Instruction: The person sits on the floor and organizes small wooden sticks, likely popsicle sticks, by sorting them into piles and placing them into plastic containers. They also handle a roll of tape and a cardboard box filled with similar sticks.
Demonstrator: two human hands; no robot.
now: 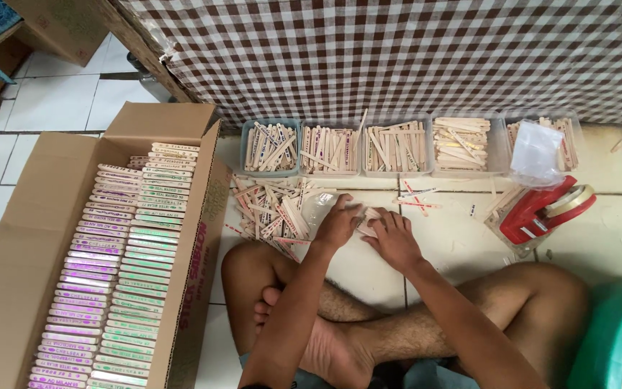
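2 hands meet at the middle of the frame on a small bundle (370,218) of wooden sticks lying on the tiled floor (455,245): the left hand (337,225) lies over its left end with fingers curled down, the right hand (394,238) presses on its right end with fingers spread flat; how tightly either grips I cannot tell, as the hands cover most of the bundle. Just left of the left hand a loose heap of sticks (271,209) spreads over the floor, with a clear plastic bag (319,205) at its right edge. Above, along the foot of a checked cloth (397,50), stand 5 clear trays (396,148) in 1 row, each full of sticks; a crumpled clear bag (535,153) lies over the fifth. A few stray sticks (415,196) lie below the third tray. At right, 1 red tape dispenser (541,212) rests on the floor, near the right hand but apart from it. At left, 1 open cardboard box (8,252) holds 2 long rows of wrapped stick packs (120,274), purple-printed on the left, green on the right, nearly filling it. A green basin (613,331) cuts in at the lower right edge. The person's crossed legs close off the bottom; bare floor shows between the right hand and the dispenser
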